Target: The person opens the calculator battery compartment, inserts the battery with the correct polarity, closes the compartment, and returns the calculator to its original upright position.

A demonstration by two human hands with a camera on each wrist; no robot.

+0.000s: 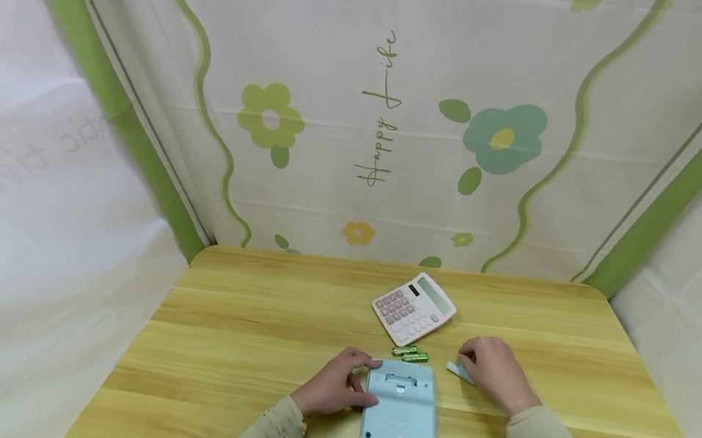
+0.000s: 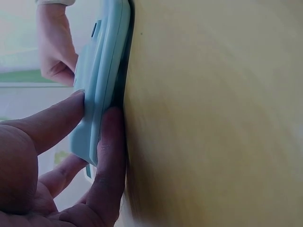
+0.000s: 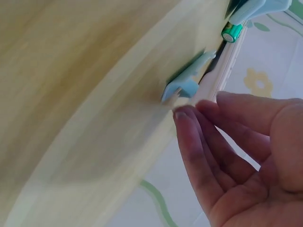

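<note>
A light-blue calculator (image 1: 398, 425) lies face down, its open battery compartment (image 1: 401, 379) toward the far end. My left hand (image 1: 332, 387) grips its left edge. In the left wrist view, the thumb presses the back of the calculator (image 2: 102, 80) while a finger reaches under the rim. At the right, my right hand (image 1: 494, 371) hovers beside a small light-blue battery cover (image 1: 459, 372). The right wrist view has its loosely bent fingertips near the battery cover (image 3: 187, 80), with nothing between thumb and fingers. Two green batteries (image 1: 416, 357) lie just beyond the calculator.
A white calculator with pink keys (image 1: 414, 309) lies face up behind the batteries, turned at an angle. The wooden table (image 1: 227, 351) ends at a patterned fabric wall (image 1: 328, 194), with more fabric hanging on both sides.
</note>
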